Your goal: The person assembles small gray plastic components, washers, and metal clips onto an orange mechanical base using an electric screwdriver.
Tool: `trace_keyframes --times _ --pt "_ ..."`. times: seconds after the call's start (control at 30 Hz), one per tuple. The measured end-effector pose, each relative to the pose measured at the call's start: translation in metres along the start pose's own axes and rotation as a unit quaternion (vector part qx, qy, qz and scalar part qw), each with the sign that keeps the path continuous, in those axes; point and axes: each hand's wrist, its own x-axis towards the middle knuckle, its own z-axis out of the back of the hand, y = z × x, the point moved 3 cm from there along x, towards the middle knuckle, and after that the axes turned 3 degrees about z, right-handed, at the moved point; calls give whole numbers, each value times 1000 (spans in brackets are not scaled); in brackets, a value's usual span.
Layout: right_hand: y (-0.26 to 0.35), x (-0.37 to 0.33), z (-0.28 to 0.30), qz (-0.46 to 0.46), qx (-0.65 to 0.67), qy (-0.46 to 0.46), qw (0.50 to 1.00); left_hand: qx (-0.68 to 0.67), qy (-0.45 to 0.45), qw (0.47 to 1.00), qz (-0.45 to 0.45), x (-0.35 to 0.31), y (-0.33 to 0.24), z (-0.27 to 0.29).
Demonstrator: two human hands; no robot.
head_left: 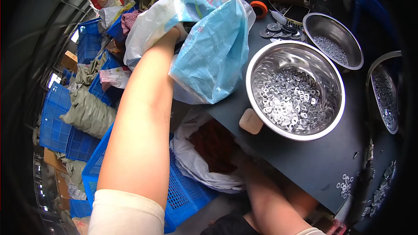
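My left hand reaches up into the mouth of a blue and white woven sack that lies on the dark table's left edge; its fingers are hidden inside the sack. My right hand is low under the table edge, at the rim of a white bag holding dark reddish-brown pieces; its fingers are mostly hidden. A large steel bowl of small silver washers stands just right of the sack.
The dark table carries two more steel bowls of small metal parts, loose washers, a small beige block and an orange tape roll. Blue plastic crates and stuffed sacks fill the floor at left.
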Motion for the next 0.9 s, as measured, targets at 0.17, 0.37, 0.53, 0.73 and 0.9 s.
trace_keyframes --times 0.17,0.37,0.53,0.73,0.9 --pt "21 -19 49 -31 -13 -15 999 19 2 999 -25 -105 -18 21" --pt "84 -64 87 -56 -18 47 997 45 -6 998 -35 -138 -34 84" --pt "42 -48 57 -9 -25 8 1000 79 0 996 -33 -135 -50 148" --pt "106 -139 185 142 144 -169 965 -104 100 986 -79 -195 -82 190" --pt "87 -157 139 185 285 -326 882 -130 -107 885 -435 -330 -160 251"
